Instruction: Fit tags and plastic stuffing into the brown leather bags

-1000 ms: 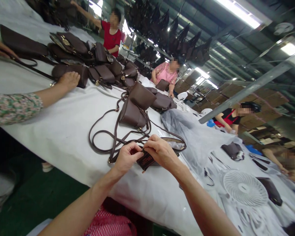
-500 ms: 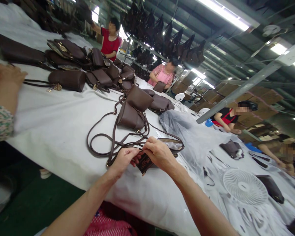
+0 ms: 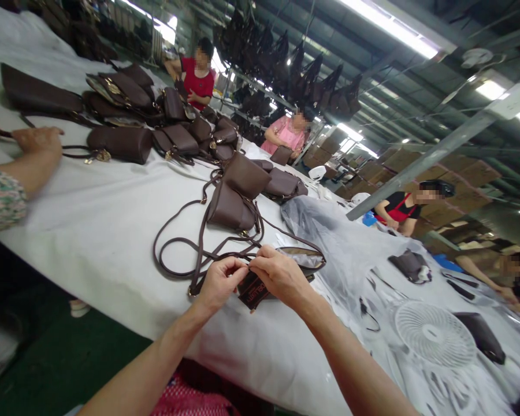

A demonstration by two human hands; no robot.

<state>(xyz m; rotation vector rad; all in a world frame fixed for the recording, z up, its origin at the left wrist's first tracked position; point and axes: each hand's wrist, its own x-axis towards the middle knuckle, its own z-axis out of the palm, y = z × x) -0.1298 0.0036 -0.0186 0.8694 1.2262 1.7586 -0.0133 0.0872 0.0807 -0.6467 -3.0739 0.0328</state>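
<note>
My left hand (image 3: 219, 282) and my right hand (image 3: 278, 274) meet fingertip to fingertip near the front edge of a white table (image 3: 95, 231). Both pinch at a dark brown hang tag (image 3: 250, 292) with pale lettering, which hangs below my fingers. The tag seems tied to a brown strap (image 3: 186, 254) that loops across the cloth to a small brown bag (image 3: 230, 207). An open brown pouch (image 3: 301, 257) with a pale lining lies just behind my right hand.
Several brown bags (image 3: 125, 115) are piled at the far left. A co-worker's hand (image 3: 39, 140) rests on a strap there. Clear plastic wrap (image 3: 351, 242) and a small white fan (image 3: 433, 335) lie at the right. Other people work across the table.
My fingertips have closed together above the tag. The co-worker's hand at the left has drawn back from the brown bag towards the table's left edge.
</note>
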